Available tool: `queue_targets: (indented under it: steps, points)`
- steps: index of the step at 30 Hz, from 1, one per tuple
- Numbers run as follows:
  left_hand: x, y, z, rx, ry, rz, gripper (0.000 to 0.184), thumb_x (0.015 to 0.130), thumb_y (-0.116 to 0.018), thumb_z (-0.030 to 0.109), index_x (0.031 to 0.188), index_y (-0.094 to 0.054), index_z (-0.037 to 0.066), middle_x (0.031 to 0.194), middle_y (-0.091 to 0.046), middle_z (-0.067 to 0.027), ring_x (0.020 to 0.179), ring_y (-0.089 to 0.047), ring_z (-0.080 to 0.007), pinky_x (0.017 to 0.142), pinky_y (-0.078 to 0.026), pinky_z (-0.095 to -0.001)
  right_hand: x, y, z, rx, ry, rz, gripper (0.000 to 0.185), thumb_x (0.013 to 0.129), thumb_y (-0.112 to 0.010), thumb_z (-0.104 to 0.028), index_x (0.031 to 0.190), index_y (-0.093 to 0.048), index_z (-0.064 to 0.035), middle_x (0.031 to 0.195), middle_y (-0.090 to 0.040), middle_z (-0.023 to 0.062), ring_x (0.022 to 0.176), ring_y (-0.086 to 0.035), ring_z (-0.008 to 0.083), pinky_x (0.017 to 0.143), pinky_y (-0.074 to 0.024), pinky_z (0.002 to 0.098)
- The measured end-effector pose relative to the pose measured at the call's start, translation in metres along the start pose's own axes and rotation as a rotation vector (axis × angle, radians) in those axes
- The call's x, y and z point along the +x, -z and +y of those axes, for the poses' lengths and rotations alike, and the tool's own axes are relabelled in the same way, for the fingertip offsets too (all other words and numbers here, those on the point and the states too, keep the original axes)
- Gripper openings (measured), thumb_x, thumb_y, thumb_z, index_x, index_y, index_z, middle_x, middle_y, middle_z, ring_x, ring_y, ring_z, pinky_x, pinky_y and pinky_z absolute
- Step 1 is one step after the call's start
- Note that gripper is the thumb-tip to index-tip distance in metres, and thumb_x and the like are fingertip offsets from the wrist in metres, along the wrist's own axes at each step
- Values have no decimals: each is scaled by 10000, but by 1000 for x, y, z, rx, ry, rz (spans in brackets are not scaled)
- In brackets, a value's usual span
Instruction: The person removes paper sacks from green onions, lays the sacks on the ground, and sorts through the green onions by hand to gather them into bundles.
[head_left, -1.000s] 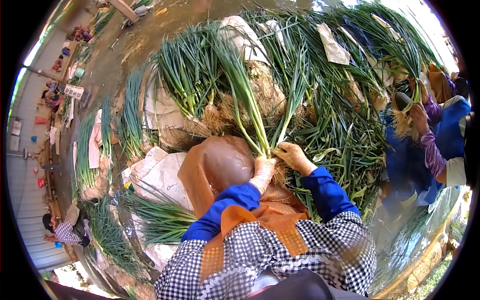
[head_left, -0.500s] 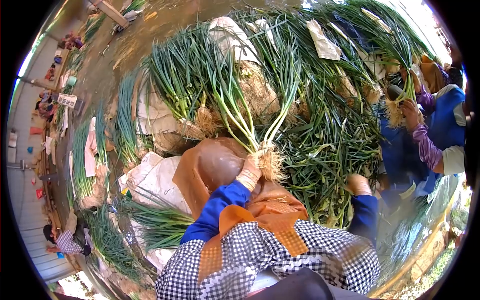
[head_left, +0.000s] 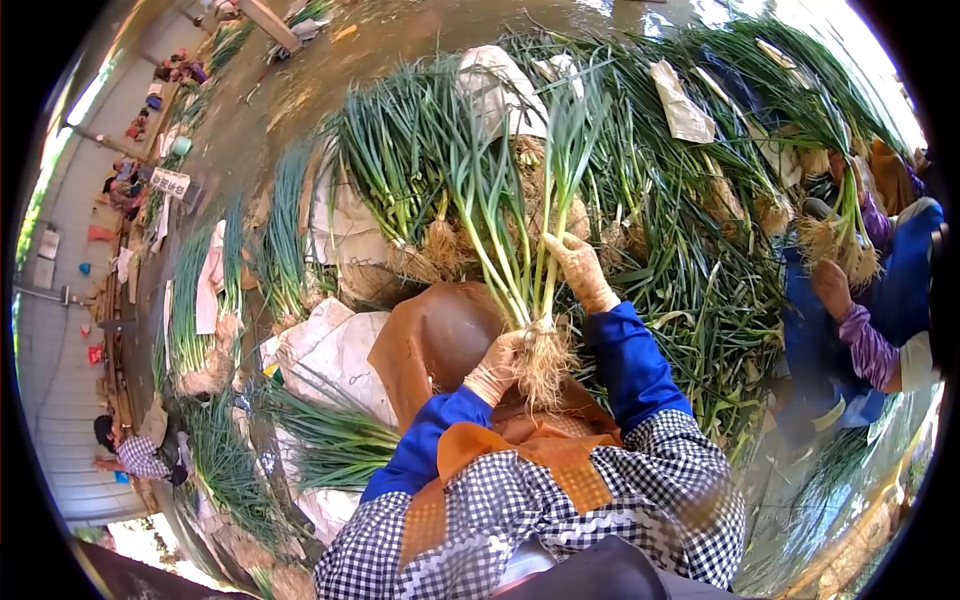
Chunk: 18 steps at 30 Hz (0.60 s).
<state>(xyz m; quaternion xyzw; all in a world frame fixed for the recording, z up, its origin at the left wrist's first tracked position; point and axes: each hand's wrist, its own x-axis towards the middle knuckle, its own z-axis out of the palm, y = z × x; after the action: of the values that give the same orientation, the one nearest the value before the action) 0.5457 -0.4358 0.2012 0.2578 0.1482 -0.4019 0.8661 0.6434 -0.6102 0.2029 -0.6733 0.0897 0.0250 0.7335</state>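
A bunch of green onions [head_left: 545, 372] stands upright over my lap, its pale stringy roots hanging down and its long leaves fanning upward. My left hand [head_left: 497, 368] is closed around the base of the stalks, just above the roots. Higher up on the right side, my right hand [head_left: 582, 275] pinches the pale stalks between thumb and fingers. Beneath the bunch lies a brown apron [head_left: 440, 325] over my knee. Loose green leaves [head_left: 700, 330] are heaped to the right of my hands.
Bundled green onions [head_left: 390, 150] lie ahead, some wrapped in whitish cloth [head_left: 495, 85]. More onions [head_left: 335, 435] rest on white sacking [head_left: 330, 350] at left. A co-worker's hand [head_left: 832, 288] is beside another onion bunch [head_left: 840, 238] at right. Several people sit far left.
My right hand has risen from the leaf heap on the right to grip the stalks. The bunch's spread leaves have drawn closer together. My left hand keeps its hold. The view has shifted slightly.
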Motion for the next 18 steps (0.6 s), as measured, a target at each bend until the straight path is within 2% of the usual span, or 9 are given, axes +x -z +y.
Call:
queue_targets:
  steps: [2, 5, 9, 10, 11, 13, 15, 17, 18]
  points:
    - [3, -9, -1, -31, 24, 17, 301, 862, -537, 210, 1054, -545, -20, 870, -628, -125, 752, -624, -211, 675, -541, -349, 2, -1, -6, 60, -105, -62, 312, 856, -572, -276, 969, -616, 12, 767, -619, 31, 683, -527, 93, 647, -442, 259]
    - [16, -14, -10, -40, 201, 149, 226, 846, -564, 151, 1016, -562, 1, 903, -632, -139, 755, -632, -224, 669, -546, -350, 11, 0, 11, -126, -151, -159, 310, 863, -564, -284, 968, -619, 3, 781, -620, 37, 700, -532, 96, 638, -442, 255]
    - [34, 21, -24, -35, 133, 179, 238, 855, -556, 157, 1007, -561, -26, 852, -629, -148, 736, -629, -248, 665, -542, -358, -21, 10, 12, 88, -41, -227, 435, 873, -530, -382, 1119, -540, -23, 900, -606, 39, 755, -554, 122, 690, -451, 271]
    - [39, 29, -25, 8, 106, 161, 239, 845, -570, 149, 1014, -557, -19, 830, -627, -130, 717, -626, -243, 635, -542, -356, -29, 17, 12, 49, -232, -366, 477, 879, -502, -413, 1176, -495, -40, 948, -597, 27, 810, -563, 120, 683, -464, 294]
    - [38, 24, -24, 65, 33, 201, 223, 833, -576, 103, 1021, -558, -16, 844, -625, -112, 745, -625, -228, 637, -537, -332, -43, 12, 12, -251, 68, -298, 418, 865, -511, -430, 1058, -576, -65, 863, -629, 63, 745, -593, 150, 636, -472, 310]
    - [33, 3, -24, 110, -100, 179, 230, 818, -576, 50, 1038, -557, -12, 882, -619, -100, 783, -618, -204, 663, -532, -309, -73, 21, -16, -1106, 108, -414, 330, 835, -552, -409, 814, -622, -88, 709, -618, 104, 620, -590, 240, 565, -467, 352]
    - [30, -5, -18, 89, -18, 196, 208, 814, -536, -19, 1019, -568, -28, 883, -612, -101, 778, -607, -185, 667, -526, -282, -91, 22, -6, -1047, 254, -213, 339, 807, -581, -386, 621, -570, -103, 564, -547, 114, 546, -549, 314, 525, -450, 381]
    - [32, -1, -19, 121, -14, 171, 223, 796, -544, -34, 1018, -567, -22, 894, -607, -95, 770, -607, -195, 680, -527, -288, -102, 38, -5, -933, 400, -260, 324, 829, -582, -318, 605, -543, -87, 527, -527, 62, 477, -529, 257, 470, -425, 355]
    - [34, 1, -18, 8, -26, 202, 190, 780, -550, -48, 966, -571, -15, 855, -605, -89, 767, -604, -195, 687, -530, -302, -110, 48, -15, -674, 148, -214, 327, 839, -583, -300, 607, -536, -74, 529, -519, 29, 473, -515, 214, 462, -417, 334]
